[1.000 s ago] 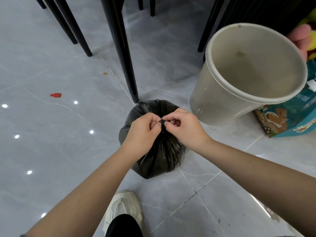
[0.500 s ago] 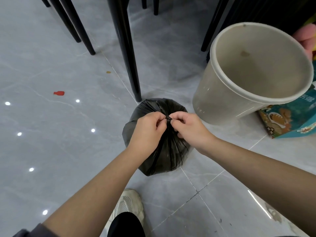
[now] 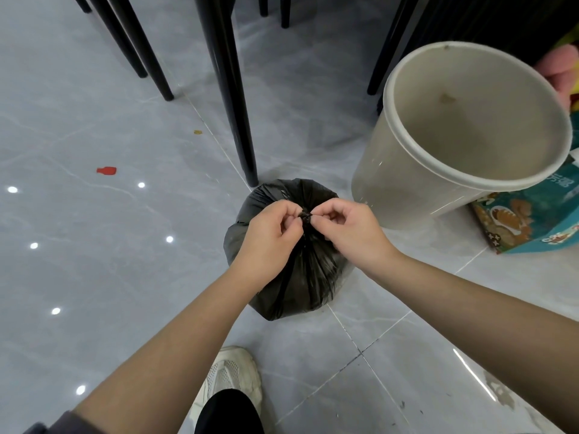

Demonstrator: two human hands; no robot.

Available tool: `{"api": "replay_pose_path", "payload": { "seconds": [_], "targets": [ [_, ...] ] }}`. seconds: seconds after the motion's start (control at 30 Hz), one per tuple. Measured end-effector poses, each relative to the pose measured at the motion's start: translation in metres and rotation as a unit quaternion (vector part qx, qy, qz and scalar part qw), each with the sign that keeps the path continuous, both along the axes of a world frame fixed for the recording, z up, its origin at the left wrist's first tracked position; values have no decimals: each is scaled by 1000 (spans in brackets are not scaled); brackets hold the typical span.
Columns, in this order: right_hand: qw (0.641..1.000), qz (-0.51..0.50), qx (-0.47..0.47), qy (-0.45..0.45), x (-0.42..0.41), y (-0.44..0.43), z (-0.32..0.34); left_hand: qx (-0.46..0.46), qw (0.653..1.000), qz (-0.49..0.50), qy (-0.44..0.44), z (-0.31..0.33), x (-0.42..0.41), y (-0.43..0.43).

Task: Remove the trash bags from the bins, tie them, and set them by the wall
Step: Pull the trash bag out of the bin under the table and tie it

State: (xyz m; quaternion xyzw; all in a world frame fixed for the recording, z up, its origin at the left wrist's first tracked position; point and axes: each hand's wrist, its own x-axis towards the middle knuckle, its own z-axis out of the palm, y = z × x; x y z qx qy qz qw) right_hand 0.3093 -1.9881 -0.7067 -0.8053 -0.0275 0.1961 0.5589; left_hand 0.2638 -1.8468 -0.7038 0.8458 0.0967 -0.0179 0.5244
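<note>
We have the crumpled black plastic trash bag [image 3: 300,270] out of the round beige plastic bin [image 3: 407,189]; our left hand [image 3: 269,236] and right hand [image 3: 347,230] pinch its knot [image 3: 305,215] with curled fingers [image 3: 289,221]. Carrying it to the wall remains.

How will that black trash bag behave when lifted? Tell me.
Likely floppy: the black trash bag is thin, creased film gathered to a knot, so it should sag and swing. Probably light: small and loosely rounded. The left hand and right hand pinch the knot; thin film may stretch there.
</note>
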Motion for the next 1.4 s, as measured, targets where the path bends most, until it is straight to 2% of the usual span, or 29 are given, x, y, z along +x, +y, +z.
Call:
{"api": "replay_pose_path", "payload": {
  "seconds": [0.13,0.3,0.4,0.53,0.7,0.8,0.9,1.0,1.07,1.2,1.4],
  "targets": [
    [999,14,-31,-42,0,-5,-1,-71,995,-29,61,-3,2,1],
    [974,45,-89,-203,-8,-9,0,-107,987,32,113,-7,9,0],
    [958,61,-129,-248,-8,-12,-2,-122,984,43,125,-7,11,1],
    [953,57,-147,-258,-7,-11,-4,-145,981,46,124,-9,10,1],
    [952,76,-162,-248,-6,-7,-6,-125,983,41,130,-11,9,3],
    [947,114,-173,-245,-4,-6,-6,-71,990,18,118,-12,7,3],
    [943,135,-182,-243,-2,-8,-5,-10,996,-48,75,-10,2,3],
    [941,152,-183,-239,-3,-7,0,79,991,-104,33,-9,1,1],
    [943,159,-168,-239,-5,-5,4,128,986,-108,-3,-6,5,0],
    [952,131,-144,-237,-3,-6,10,136,986,-88,-26,-3,13,0],
    [963,117,-134,-203,2,-2,22,120,989,-86,-6,13,12,5]
  ]
}}
